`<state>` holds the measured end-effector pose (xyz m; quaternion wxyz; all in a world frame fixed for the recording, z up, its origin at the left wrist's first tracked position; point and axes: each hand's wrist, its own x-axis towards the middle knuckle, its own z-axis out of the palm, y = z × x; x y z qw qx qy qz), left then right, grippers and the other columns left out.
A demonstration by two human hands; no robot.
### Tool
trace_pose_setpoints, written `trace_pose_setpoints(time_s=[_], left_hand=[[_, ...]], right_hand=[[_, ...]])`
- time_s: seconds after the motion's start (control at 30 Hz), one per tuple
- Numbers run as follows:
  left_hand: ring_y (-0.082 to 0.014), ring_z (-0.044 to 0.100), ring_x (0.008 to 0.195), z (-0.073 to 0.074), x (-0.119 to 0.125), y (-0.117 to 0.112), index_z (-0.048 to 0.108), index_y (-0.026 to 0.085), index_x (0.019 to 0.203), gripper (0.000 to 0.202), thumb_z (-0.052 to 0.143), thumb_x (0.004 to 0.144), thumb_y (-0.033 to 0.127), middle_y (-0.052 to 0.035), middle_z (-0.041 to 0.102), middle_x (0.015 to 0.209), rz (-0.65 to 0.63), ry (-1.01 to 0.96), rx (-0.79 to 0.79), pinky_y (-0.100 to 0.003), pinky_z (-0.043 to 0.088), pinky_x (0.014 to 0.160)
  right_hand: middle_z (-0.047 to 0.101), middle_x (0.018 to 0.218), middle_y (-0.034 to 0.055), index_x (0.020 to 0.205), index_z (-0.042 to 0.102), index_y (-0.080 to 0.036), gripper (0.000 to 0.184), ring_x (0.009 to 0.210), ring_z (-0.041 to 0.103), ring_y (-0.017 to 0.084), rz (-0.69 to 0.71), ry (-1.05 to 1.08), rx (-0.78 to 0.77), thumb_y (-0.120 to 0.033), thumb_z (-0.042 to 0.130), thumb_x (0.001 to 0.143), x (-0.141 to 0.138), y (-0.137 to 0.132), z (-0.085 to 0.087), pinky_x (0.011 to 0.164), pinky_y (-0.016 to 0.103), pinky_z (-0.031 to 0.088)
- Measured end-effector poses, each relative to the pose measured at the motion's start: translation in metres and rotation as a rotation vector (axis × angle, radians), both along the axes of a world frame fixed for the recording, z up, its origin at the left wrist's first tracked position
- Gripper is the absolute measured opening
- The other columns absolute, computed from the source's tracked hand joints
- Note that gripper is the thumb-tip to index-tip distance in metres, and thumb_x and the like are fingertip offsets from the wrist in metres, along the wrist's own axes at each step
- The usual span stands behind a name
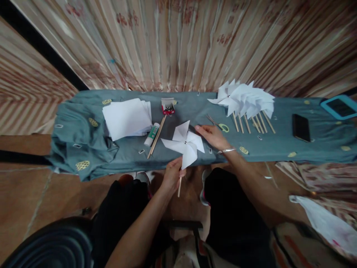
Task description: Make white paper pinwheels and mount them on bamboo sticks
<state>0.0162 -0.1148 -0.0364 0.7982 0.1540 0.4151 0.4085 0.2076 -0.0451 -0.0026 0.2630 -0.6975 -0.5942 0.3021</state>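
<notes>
My left hand (172, 175) is closed round the wooden stick of a white paper pinwheel (184, 143), holding it upright over the front edge of the bench. My right hand (213, 136) reaches in from the right, its fingers stretched out and the fingertips touching the pinwheel's upper right blade. A pin shows at the pinwheel's centre.
On the teal-covered bench (111, 149) lie a stack of white paper (126, 118), a glue stick (152, 134), a wooden stick (156, 137), a small red box of pins (168, 107), scissors (219, 124), several finished pinwheels (245, 101), a black phone (301, 127) and a blue-cased tablet (339, 106).
</notes>
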Motion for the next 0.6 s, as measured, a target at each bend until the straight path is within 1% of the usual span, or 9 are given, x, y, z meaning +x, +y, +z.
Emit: trace_pose_setpoints(time_s=[0.03, 0.1, 0.17, 0.23, 0.3, 0.37, 0.5, 0.6], left_hand=[[0.0005, 0.021, 0.037, 0.001, 0.001, 0.001, 0.062, 0.012, 0.063, 0.041, 0.086, 0.047, 0.041, 0.0091, 0.041, 0.044, 0.005, 0.009, 0.01, -0.019, 0.007, 0.041], [0.0, 0.022, 0.038, 0.003, 0.004, 0.004, 0.064, 0.012, 0.066, 0.039, 0.085, 0.051, 0.041, 0.0089, 0.041, 0.046, 0.009, 0.026, 0.047, -0.019, 0.008, 0.041], [-0.0005, 0.022, 0.039, 0.007, 0.006, 0.007, 0.065, 0.012, 0.068, 0.037, 0.083, 0.055, 0.041, 0.0088, 0.041, 0.047, -0.003, 0.046, 0.099, -0.019, 0.01, 0.042], [-0.001, 0.023, 0.04, 0.013, 0.009, 0.012, 0.062, 0.013, 0.062, 0.037, 0.082, 0.058, 0.043, 0.0084, 0.041, 0.046, -0.008, 0.076, 0.16, -0.02, 0.012, 0.042], [-0.0019, 0.025, 0.04, 0.021, 0.012, 0.017, 0.056, 0.014, 0.055, 0.041, 0.082, 0.059, 0.046, 0.0073, 0.041, 0.044, -0.003, 0.108, 0.223, -0.02, 0.014, 0.043], [-0.0031, 0.027, 0.04, 0.029, 0.016, 0.024, 0.055, 0.015, 0.053, 0.043, 0.08, 0.062, 0.049, 0.0063, 0.041, 0.042, -0.009, 0.141, 0.276, -0.02, 0.016, 0.044], [-0.0052, 0.033, 0.045, 0.043, 0.025, 0.04, 0.065, 0.014, 0.058, 0.038, 0.079, 0.063, 0.049, 0.0046, 0.046, 0.046, -0.024, 0.201, 0.338, -0.02, 0.023, 0.047], [-0.0072, 0.041, 0.05, 0.048, 0.028, 0.053, 0.068, 0.014, 0.06, 0.033, 0.082, 0.058, 0.044, 0.0029, 0.052, 0.051, -0.005, 0.221, 0.368, -0.02, 0.029, 0.051]], right_hand=[[0.055, 0.062, -0.0013, 0.067, 0.06, -0.019, 0.065, 0.062, 0.048, 0.014, -0.056, 0.019, 0.071, -0.079, 0.041, 0.081, 0.004, -0.005, -0.003, 0.06, 0.028, 0.033], [0.058, 0.064, -0.0008, 0.072, 0.064, -0.018, 0.061, 0.065, 0.05, 0.015, -0.152, 0.046, 0.16, -0.075, 0.044, 0.083, 0.011, -0.016, -0.007, 0.064, 0.028, 0.037], [0.061, 0.066, 0.0, 0.075, 0.066, -0.019, 0.058, 0.067, 0.052, 0.016, -0.231, 0.089, 0.211, -0.072, 0.047, 0.083, 0.016, -0.025, -0.01, 0.067, 0.029, 0.04], [0.065, 0.072, 0.0015, 0.077, 0.067, -0.019, 0.056, 0.072, 0.056, 0.018, -0.282, 0.163, 0.242, -0.071, 0.048, 0.084, 0.019, -0.031, -0.012, 0.072, 0.031, 0.043], [0.068, 0.078, 0.0029, 0.08, 0.068, -0.02, 0.054, 0.076, 0.058, 0.019, -0.316, 0.238, 0.261, -0.07, 0.05, 0.084, 0.02, -0.033, -0.012, 0.077, 0.033, 0.045], [0.069, 0.08, 0.0038, 0.082, 0.069, -0.02, 0.052, 0.079, 0.06, 0.021, -0.333, 0.309, 0.275, -0.069, 0.051, 0.083, 0.017, -0.032, -0.012, 0.08, 0.034, 0.047], [0.07, 0.078, 0.0036, 0.081, 0.068, -0.022, 0.052, 0.082, 0.062, 0.022, -0.344, 0.433, 0.288, -0.071, 0.053, 0.081, 0.008, -0.025, -0.014, 0.081, 0.036, 0.049], [0.071, 0.079, 0.0042, 0.08, 0.068, -0.023, 0.051, 0.08, 0.063, 0.023, -0.354, 0.536, 0.283, -0.071, 0.054, 0.08, 0.004, -0.023, -0.018, 0.08, 0.037, 0.05]])
